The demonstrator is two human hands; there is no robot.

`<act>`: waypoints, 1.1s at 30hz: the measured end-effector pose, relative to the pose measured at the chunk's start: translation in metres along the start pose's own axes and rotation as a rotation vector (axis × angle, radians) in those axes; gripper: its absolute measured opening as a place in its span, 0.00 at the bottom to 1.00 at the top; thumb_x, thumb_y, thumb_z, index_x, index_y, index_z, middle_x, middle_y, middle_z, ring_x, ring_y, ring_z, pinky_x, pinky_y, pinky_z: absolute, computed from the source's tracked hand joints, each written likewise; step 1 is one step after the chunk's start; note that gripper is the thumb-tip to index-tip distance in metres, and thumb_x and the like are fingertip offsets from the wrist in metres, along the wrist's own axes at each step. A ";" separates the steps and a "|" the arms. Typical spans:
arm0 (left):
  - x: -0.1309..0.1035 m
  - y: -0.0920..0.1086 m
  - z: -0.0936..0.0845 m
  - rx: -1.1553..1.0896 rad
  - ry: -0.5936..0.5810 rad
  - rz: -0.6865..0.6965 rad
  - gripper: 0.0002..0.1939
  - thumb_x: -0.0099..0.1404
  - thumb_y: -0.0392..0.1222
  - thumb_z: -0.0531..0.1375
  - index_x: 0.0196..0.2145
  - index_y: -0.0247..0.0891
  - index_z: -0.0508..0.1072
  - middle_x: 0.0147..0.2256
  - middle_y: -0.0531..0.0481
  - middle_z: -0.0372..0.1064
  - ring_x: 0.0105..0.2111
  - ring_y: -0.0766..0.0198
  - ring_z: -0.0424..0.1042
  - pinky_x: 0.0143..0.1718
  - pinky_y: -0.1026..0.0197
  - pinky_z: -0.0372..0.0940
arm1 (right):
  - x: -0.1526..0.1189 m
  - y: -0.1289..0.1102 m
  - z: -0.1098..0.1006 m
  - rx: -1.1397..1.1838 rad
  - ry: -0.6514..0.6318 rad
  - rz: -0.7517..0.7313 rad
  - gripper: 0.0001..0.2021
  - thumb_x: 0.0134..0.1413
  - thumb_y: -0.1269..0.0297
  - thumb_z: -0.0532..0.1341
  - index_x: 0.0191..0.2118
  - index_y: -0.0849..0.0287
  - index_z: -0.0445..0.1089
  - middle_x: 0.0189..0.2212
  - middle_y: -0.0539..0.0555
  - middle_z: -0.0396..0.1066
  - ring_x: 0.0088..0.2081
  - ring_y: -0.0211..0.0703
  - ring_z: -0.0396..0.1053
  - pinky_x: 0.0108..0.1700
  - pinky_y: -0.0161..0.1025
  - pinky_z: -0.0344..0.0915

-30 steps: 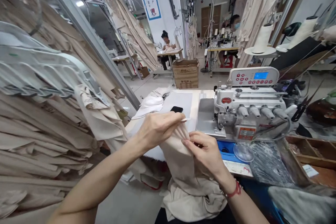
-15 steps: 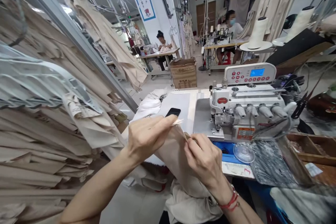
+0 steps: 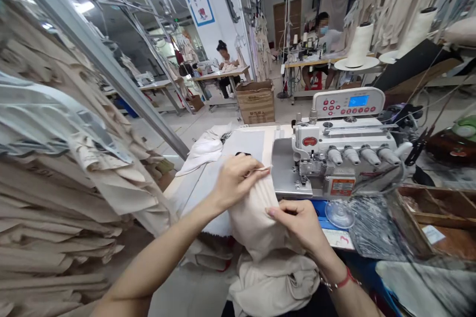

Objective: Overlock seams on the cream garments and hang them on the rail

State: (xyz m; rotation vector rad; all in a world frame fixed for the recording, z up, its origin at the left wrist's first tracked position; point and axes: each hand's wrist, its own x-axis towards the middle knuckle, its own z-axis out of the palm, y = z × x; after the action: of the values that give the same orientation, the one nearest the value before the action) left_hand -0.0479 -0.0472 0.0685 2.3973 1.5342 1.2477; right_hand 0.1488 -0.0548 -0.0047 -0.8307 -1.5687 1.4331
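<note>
A beige cloth (image 3: 256, 228) hangs between my hands, its lower part bunched over my lap. My left hand (image 3: 240, 181) pinches its upper edge between thumb and fingers, just left of the sewing machine's metal plate. Lower and to the right, my right hand (image 3: 299, 218) pinches the cloth's right edge, in front of the plate. The white sewing machine (image 3: 338, 148) with a lit blue display stands to the right, touched by neither hand. A dark phone (image 3: 243, 154) lies mostly hidden behind my left hand.
White cloth (image 3: 204, 151) lies on the table's left part. Beige garments (image 3: 48, 198) hang at the left beside a metal post. Right of the machine is a wooden compartment tray (image 3: 412, 215). A cardboard box (image 3: 256, 104) and two seated people are beyond.
The cloth has been turned so its broad side faces me. My left hand has moved right and covers most of the phone; my right hand sits slightly lower and further right.
</note>
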 end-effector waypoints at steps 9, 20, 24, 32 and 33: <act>0.002 -0.036 0.088 0.000 0.021 -0.144 0.06 0.67 0.44 0.67 0.36 0.39 0.77 0.37 0.50 0.74 0.39 0.60 0.69 0.43 0.58 0.63 | -0.015 0.051 -0.012 -0.149 0.298 -0.030 0.25 0.58 0.50 0.67 0.14 0.55 0.66 0.17 0.50 0.61 0.29 0.44 0.59 0.32 0.39 0.61; -0.042 0.008 0.086 0.358 -0.107 0.150 0.21 0.74 0.35 0.54 0.62 0.39 0.71 0.53 0.43 0.78 0.52 0.54 0.76 0.64 0.46 0.62 | -0.048 0.080 -0.002 0.009 0.301 0.191 0.26 0.55 0.45 0.68 0.15 0.57 0.66 0.17 0.47 0.55 0.21 0.38 0.51 0.23 0.37 0.53; -0.045 0.022 0.098 0.310 -0.119 0.135 0.23 0.71 0.34 0.58 0.62 0.44 0.73 0.51 0.44 0.78 0.48 0.52 0.77 0.61 0.43 0.67 | -0.073 0.071 -0.010 -0.019 0.363 0.183 0.26 0.54 0.43 0.67 0.14 0.55 0.69 0.15 0.50 0.58 0.18 0.41 0.55 0.19 0.40 0.54; -0.032 0.027 0.113 0.331 -0.043 0.168 0.19 0.75 0.36 0.55 0.60 0.44 0.74 0.48 0.46 0.78 0.46 0.57 0.74 0.66 0.45 0.59 | -0.075 0.066 -0.031 -0.030 0.378 0.107 0.19 0.61 0.54 0.67 0.21 0.56 0.76 0.18 0.50 0.67 0.21 0.42 0.64 0.25 0.38 0.63; -0.031 0.026 0.114 0.340 -0.050 0.171 0.19 0.75 0.36 0.55 0.60 0.44 0.73 0.48 0.46 0.78 0.46 0.57 0.74 0.66 0.45 0.59 | -0.075 0.067 -0.032 -0.020 0.376 0.109 0.19 0.62 0.54 0.67 0.21 0.56 0.77 0.19 0.50 0.68 0.22 0.42 0.64 0.25 0.37 0.63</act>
State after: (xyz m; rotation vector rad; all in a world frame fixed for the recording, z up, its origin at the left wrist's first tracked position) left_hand 0.0377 -0.0422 -0.0162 2.7976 1.6748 1.0097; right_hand 0.2055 -0.0985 -0.0821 -1.1383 -1.2692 1.2491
